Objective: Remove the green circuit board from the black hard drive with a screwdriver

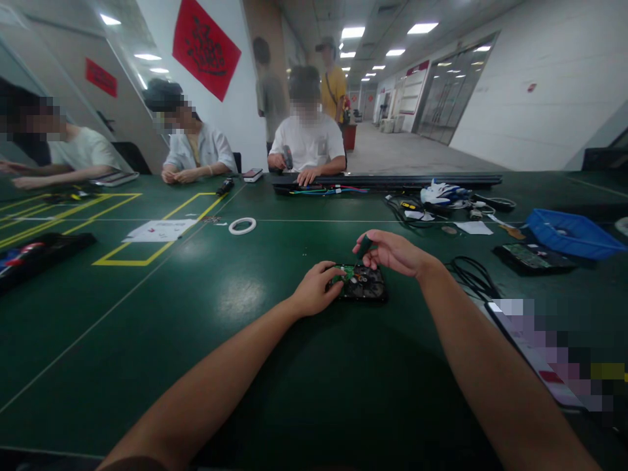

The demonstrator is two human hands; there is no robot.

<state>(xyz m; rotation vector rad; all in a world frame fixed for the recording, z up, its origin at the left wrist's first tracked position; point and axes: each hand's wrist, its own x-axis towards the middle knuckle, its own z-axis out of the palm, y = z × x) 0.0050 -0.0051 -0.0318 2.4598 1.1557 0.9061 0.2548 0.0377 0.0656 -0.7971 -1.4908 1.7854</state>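
Note:
A small black open case (373,285) with a green circuit board (349,271) and fine wires inside lies flat on the table. My left hand (316,288) grips its left end, fingers reaching over the board and the thumb at the near edge. Just above the case's far right part, my right hand (392,252) is closed round a short dark green handle (364,246), which looks like a screwdriver. Its tip is too small to make out, so I cannot tell whether it touches the case.
On the right are a black cable (473,278), a second case with a board (534,256), a blue tray (574,232) and a flat tablet-like thing (530,353). A white tape ring (242,226) lies left. Across the green table (235,366), a person (308,140) handles a long black bar (392,181).

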